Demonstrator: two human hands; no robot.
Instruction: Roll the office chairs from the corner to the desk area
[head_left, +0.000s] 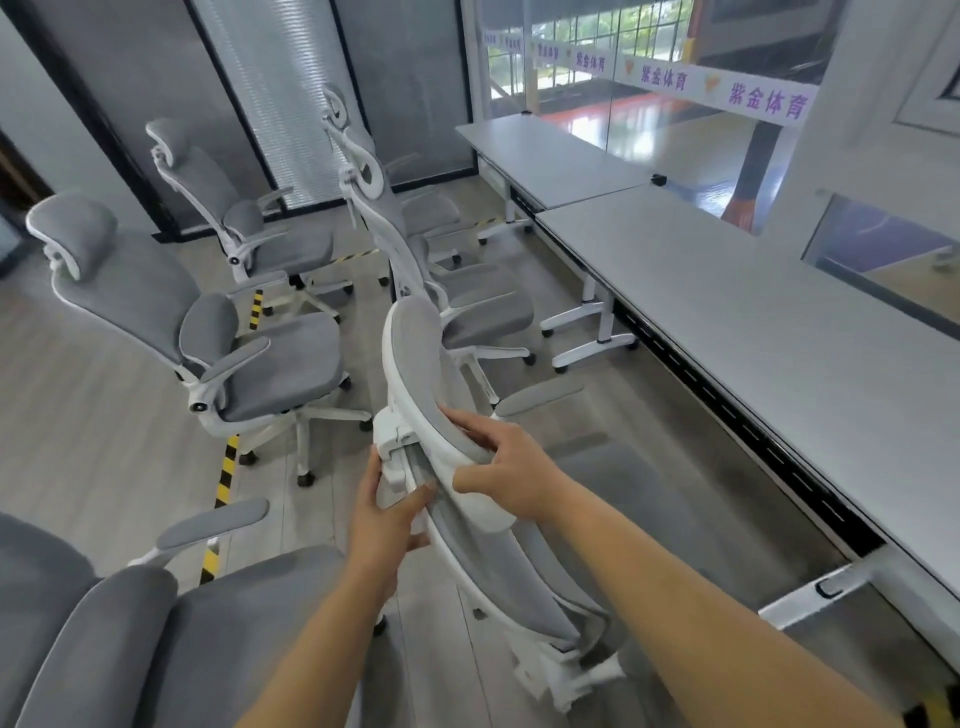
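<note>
Grey floorboards (104, 415) carry long white desks (727, 322) along the right. Near centre, just beside them, stands a grey mesh chair (498, 561) (its back toward the camera); the left hand (387, 514) grips under its headrest (415, 358), the right hand (511, 473) curls over the headrest's rim. Other chairs (218, 332) stand left.

This is an office room. There are gray chairs (130, 291) on wheels at the left and in the middle. Long white desks (727, 322) run down the right side. Glass walls with blinds (260, 78) stand at the top.
</note>
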